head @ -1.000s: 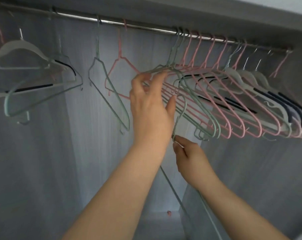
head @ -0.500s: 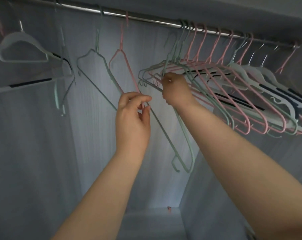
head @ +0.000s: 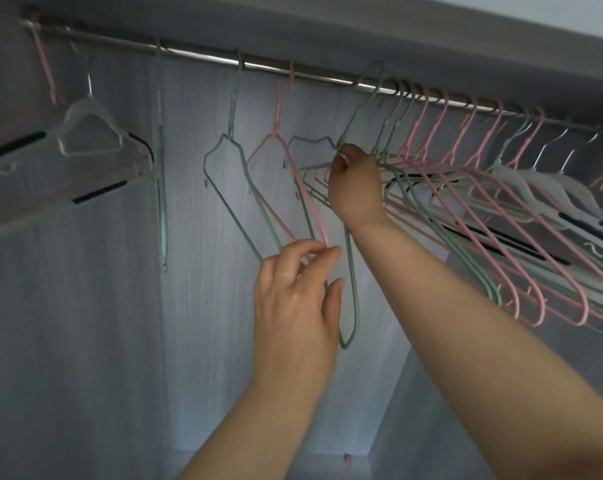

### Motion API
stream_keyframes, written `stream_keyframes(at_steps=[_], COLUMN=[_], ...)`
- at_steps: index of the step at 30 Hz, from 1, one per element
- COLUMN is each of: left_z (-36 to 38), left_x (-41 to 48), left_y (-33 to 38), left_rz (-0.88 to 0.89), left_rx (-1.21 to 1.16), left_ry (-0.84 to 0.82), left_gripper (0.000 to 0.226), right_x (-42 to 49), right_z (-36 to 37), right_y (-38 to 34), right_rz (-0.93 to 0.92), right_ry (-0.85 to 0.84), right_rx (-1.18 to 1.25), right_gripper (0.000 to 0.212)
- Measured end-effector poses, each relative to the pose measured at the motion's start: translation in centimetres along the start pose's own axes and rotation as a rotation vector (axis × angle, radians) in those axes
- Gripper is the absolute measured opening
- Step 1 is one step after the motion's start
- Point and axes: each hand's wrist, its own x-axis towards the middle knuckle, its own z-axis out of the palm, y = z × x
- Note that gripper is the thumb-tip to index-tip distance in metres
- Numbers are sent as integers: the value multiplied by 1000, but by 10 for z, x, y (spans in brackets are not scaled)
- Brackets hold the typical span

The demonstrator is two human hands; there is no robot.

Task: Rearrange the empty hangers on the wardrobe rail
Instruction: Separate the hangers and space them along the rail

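Note:
A metal wardrobe rail (head: 196, 54) runs across the top. My right hand (head: 357, 183) grips the neck of a green wire hanger (head: 352, 271). Its hook (head: 374, 72) is tilted and raised to the rail, just left of a packed bunch of pink and green hangers (head: 466, 209). The hanger's body hangs down past my left hand (head: 294, 303). That hand is below, fingers loosely spread, fingertips at the lower arm of a single pink hanger (head: 279, 133). A lone green hanger (head: 236, 109) hangs left of the pink one.
White hangers with dark pads (head: 88, 129) hang at the left end, beside an edge-on green hanger (head: 160, 174) and a pink one (head: 47, 67). More white hangers (head: 552, 188) sit at the far right. The grey wardrobe back wall (head: 203, 341) lies behind.
My right hand has lifted the green hanger, so its hook now stands up at the rail, left of the bunch. My left hand has loosened its fingers beside the pink hanger.

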Motion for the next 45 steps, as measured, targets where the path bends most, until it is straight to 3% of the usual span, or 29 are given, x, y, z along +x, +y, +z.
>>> stream_keyframes(at_steps=[5,8,11,16,19,21,24,27,32,37,39,45], left_z=[-8,-13,-21,-33,-40,-41,-41,-43,-49,-50,-47,-35], left_x=[2,1,0,3,7,10,16,23,35,74,88,93], left_y=[-11,-16,-17,-14,-8,-7,-9,-7,7,15,14,1], left_rz=[-1,-29,-51,-108,-105,-101,-134,-190,-179,-125,-135,-184], left_rx=[-10,2,-1,-41,-39,-29,-28,-47,-37,36,68,195], left_ry=[45,34,6,8,-3,3,12,-21,-5,85,67,-19], left_gripper=[29,35,40,42,44,44,40,38,37,29,23,32], right_x=[14,33,39,21,3,-15,-49,-81,-118,-140,-147,-163], right_z=[-2,0,5,12,-4,-23,-49,-64,-77,-79,-79,-75], right_y=[-13,-12,0,14,4,-8,-28,-43,-58,-51,-47,-31], right_rz=[-3,80,159,251,324,239,34,-67,60,86,91,125], right_ry=[42,-41,-137,-221,-359,-326,-217,-266,-498,-571,-595,-651], right_rx=[30,-38,-102,20,-153,-260,-244,-108,196,214,192,197], right_gripper=[38,27,28,17,60,74,66,53,44,41,40,33])
